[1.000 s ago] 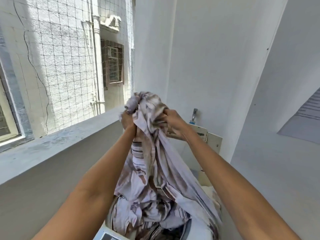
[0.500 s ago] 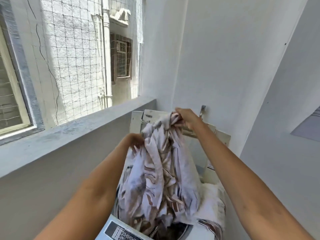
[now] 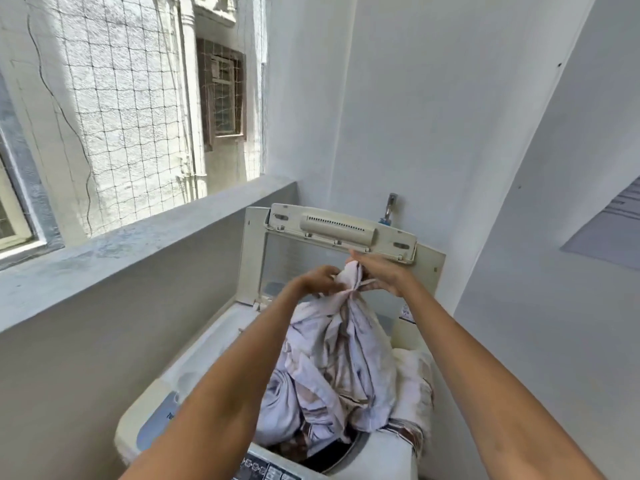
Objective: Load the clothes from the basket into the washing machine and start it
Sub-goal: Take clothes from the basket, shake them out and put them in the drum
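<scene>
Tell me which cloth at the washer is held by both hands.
The pale lilac cloth with brown stripes, bunched at its top between the left hand and right hand. The cream cloth merely drapes over the white top-loading washer's right rim, untouched.

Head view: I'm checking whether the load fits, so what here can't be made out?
- Drum inside the washing machine: hidden by the striped cloth; fill level unknowable.
- Control panel: cut off by the bottom edge, labels too small.
- Basket: outside the frame.
- Fingers of the left hand and right hand: partly buried in the cloth's bunched top.
- Tap: lower part hidden behind the raised lid.
</scene>
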The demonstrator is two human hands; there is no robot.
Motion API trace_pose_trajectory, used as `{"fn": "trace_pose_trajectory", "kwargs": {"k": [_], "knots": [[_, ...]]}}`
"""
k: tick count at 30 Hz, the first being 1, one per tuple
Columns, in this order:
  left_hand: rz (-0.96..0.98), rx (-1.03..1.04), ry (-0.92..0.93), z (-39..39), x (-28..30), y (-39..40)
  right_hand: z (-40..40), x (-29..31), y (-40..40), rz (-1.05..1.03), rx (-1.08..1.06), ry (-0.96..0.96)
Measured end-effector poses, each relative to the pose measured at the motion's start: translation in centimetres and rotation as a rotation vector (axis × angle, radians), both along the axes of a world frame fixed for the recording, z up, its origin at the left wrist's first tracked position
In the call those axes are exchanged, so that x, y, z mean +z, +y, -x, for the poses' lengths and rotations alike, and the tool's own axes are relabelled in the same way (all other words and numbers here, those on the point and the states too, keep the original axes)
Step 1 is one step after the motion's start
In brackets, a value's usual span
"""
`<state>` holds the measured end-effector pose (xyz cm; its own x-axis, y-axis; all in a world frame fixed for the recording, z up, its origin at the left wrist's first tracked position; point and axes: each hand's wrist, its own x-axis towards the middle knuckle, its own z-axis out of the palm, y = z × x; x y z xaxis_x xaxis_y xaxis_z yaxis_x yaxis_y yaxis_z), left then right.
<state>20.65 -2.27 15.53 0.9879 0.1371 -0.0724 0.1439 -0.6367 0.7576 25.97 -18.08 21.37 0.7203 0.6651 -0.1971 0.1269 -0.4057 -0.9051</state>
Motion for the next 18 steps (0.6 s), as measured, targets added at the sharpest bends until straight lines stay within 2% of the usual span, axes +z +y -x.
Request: {"fn": "trace_pose_trajectory", "kwargs": {"k": [2, 4, 7, 9, 11, 14, 16, 18], "knots": [[0.036, 0.088, -0.225, -1.0, -0.5, -0.9, -0.4, -0.5, -0.4, -0.021, -0.003, -0.136], [0.157, 0.141, -0.348, -1.4, -0.2, -1.3, -1.3, -1.8, -1.8, 0.067, -0.004, -0.262], [0.427, 0.258, -0.468, -1.3, 1.6, -1.3, -2.8, -5.6, -4.9, 0.482, 0.205, -0.345], [0.659, 0.355, -0.561, -0.8, 3.2, -0.6, -2.7, -8.5, -6.2, 0.614, 0.242, -0.311], [0.808, 0.425, -0.641, -0.3, 4.6, 0.7, -1.2, -10.7, -6.6, 0.557, 0.169, -0.202], [0.828, 0.466, -0.692, 1.3, 6.2, 2.2, 0.7, -12.1, -5.0, 0.311, 0.015, -0.063], [0.721, 0.426, -0.655, 2.5, 6.2, 3.0, 0.5, -10.6, -3.0, 0.149, -0.092, -0.122], [0.488, 0.385, -0.539, 3.1, 5.4, 4.1, -0.2, -7.7, -0.6, 0.087, -0.205, -0.229]]}}
